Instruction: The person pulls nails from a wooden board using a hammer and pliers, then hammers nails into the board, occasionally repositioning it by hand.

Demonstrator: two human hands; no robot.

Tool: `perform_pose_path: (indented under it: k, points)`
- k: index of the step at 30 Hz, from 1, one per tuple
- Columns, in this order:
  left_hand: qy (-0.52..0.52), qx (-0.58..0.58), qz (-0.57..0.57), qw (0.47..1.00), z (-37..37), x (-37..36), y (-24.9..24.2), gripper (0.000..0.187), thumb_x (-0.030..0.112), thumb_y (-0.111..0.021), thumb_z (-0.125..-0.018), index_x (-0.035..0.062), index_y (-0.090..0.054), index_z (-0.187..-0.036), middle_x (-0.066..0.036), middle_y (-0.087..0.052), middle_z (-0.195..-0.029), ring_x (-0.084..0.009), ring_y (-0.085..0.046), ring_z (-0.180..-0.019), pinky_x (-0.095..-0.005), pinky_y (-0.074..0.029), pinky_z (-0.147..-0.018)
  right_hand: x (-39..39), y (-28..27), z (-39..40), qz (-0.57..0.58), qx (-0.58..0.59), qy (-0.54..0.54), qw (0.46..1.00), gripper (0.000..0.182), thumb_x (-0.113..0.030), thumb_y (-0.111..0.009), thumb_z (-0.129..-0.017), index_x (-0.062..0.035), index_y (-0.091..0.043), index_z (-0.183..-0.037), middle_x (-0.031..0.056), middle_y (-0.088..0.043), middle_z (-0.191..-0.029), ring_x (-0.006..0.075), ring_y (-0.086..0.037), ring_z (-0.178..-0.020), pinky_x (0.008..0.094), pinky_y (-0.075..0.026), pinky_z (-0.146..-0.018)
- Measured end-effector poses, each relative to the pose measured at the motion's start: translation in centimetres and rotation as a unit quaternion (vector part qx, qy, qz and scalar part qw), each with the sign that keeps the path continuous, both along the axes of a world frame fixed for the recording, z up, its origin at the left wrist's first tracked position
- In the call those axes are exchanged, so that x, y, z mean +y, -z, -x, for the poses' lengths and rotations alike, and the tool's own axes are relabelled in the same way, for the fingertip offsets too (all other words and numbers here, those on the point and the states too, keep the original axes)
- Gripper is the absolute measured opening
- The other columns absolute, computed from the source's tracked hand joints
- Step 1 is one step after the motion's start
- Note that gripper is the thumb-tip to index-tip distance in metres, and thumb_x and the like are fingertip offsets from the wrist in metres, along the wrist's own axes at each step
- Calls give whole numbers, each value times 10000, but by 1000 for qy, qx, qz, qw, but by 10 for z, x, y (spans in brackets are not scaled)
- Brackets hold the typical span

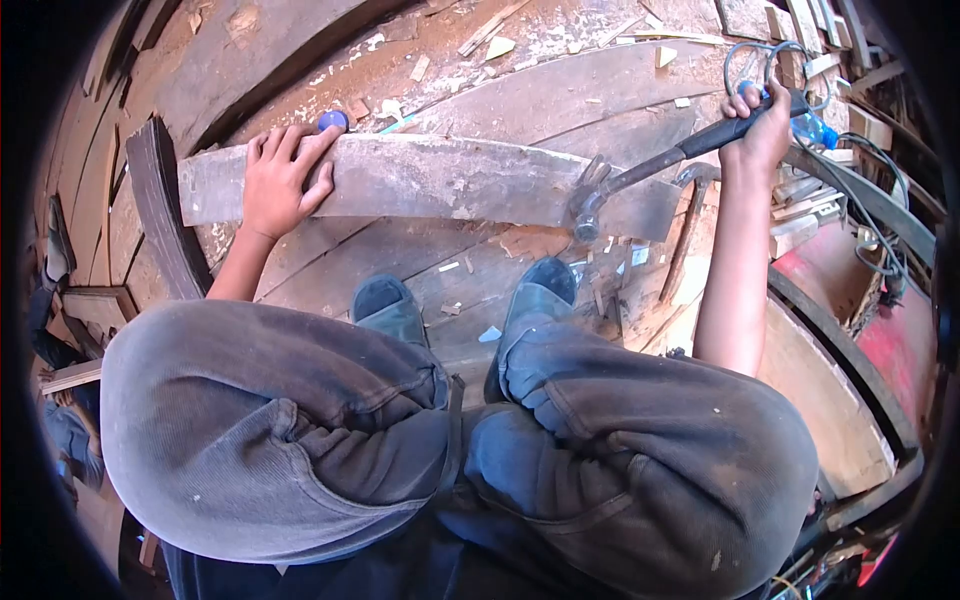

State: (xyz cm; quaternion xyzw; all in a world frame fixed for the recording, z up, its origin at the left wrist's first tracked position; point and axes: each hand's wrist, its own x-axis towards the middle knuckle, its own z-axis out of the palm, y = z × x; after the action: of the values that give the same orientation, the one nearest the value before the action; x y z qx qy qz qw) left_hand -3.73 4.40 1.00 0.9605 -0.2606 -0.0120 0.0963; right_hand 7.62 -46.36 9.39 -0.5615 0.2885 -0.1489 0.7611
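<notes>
A long grey curved plank [420,178] lies across the view in front of my feet. My left hand [283,180] rests on its left part, fingers spread over the upper edge, beside a round blue cap [333,121]. On the right, my right hand [757,125] is wrapped round the black handle of a claw hammer [650,165]. The hammer's metal head is at the plank's right part; whether it touches the wood I cannot tell. Just right of the plank, a curved rod-like tool [690,225] points downward.
A dark curved beam [165,205] stands at the plank's left end. Wood scraps and chips lie beyond it. A blue-capped bottle [815,130] and cables [870,220] are at the right. Another person [72,435] is partly visible at the far left.
</notes>
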Motion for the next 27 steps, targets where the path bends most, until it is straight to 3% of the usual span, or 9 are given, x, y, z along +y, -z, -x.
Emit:
perform_pose_path:
  k: [1, 4, 5, 9, 17, 22, 27]
  points:
    - [0, 1, 3, 1000, 0, 0, -1, 486, 246, -605, -865, 178, -619, -1346, -114, -598, -1107, -294, -548, -1054, -430, -375, -966, 0, -3, 0, -76, 31, -33, 996, 233, -221, -621, -908, -139, -458, -763, -16, -402, -603, 109, -336, -442, 276, -317, -477]
    - [-1, 9, -3, 1000, -1, 0, -2, 491, 243, -606, -859, 180, -619, -1346, -114, -598, -1113, -293, -548, -1056, -430, -377, -969, -9, -4, 2, -110, 63, -99, 987, 325, -205, -564, -953, -166, -390, -681, -51, -300, -534, 86, -288, -432, 249, -280, -482]
    - [-2, 3, -6, 1000, 1, 0, -1, 493, 242, -606, -857, 181, -620, -1346, -112, -598, -1117, -292, -548, -1059, -430, -376, -973, -11, -2, 2, -57, 64, -85, 993, 337, -207, -592, -917, -170, -382, -657, -37, -319, -510, 104, -289, -405, 277, -298, -454]
    - [-10, -23, -14, 1000, 5, -1, 2, 468, 261, -619, -858, 218, -636, -1324, -100, -603, -1126, -281, -558, -1080, -446, -377, -992, 4, -6, 10, 12, 33, -24, 999, 321, -196, -585, -912, -151, -391, -661, -30, -325, -513, 110, -303, -403, 287, -303, -438]
    - [-51, -26, -27, 998, 4, -2, 6, 467, 295, -617, -856, 236, -648, -1319, -87, -597, -1112, -277, -549, -1049, -453, -385, -974, 43, -32, -4, 97, -50, -48, 993, 328, -198, -589, -911, -131, -381, -667, -22, -324, -514, 112, -312, -408, 303, -322, -432]
    - [-51, -48, -31, 997, 7, -3, 1, 505, 276, -611, -829, 220, -630, -1331, -75, -598, -1146, -273, -544, -1046, -441, -377, -966, 39, -45, 45, 70, -164, -98, 979, 333, -253, -491, -962, -147, -348, -681, -32, -311, -493, 93, -273, -373, 263, -282, -393]
    - [-59, -30, -36, 997, 5, -2, 0, 506, 303, -606, -832, 244, -626, -1334, -77, -593, -1110, -275, -541, -1034, -440, -385, -927, 62, -56, 65, 99, -168, -81, 977, 325, -236, -465, -979, -157, -357, -683, -34, -336, -493, 77, -293, -363, 254, -292, -404]
